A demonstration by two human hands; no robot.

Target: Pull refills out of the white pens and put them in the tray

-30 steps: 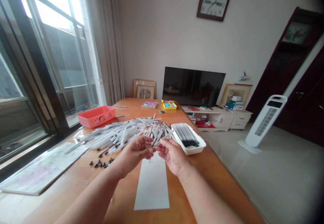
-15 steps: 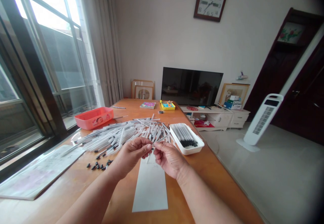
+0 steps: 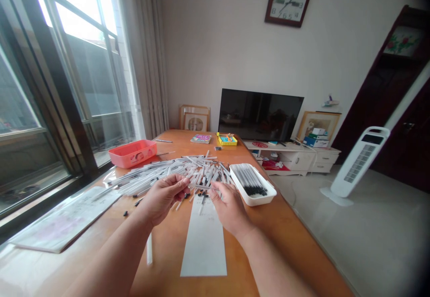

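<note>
A slim clear plastic pen barrel [image 3: 201, 187], each end pinched between fingers [image 3: 183, 183] of left hand [image 3: 161, 198] and right hand [image 3: 228, 205].

Ends of pen [image 3: 202, 187] hidden in left hand [image 3: 161, 197] and right hand [image 3: 228, 207], window [image 3: 50, 86] cut off at left

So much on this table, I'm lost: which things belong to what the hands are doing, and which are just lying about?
In use: left hand and right hand, both pinching one clear pen; pen pile; white tray of pens; black caps.
Lying about: red basket; yellow box; booklet; television; wall clock; tower fan.
</note>
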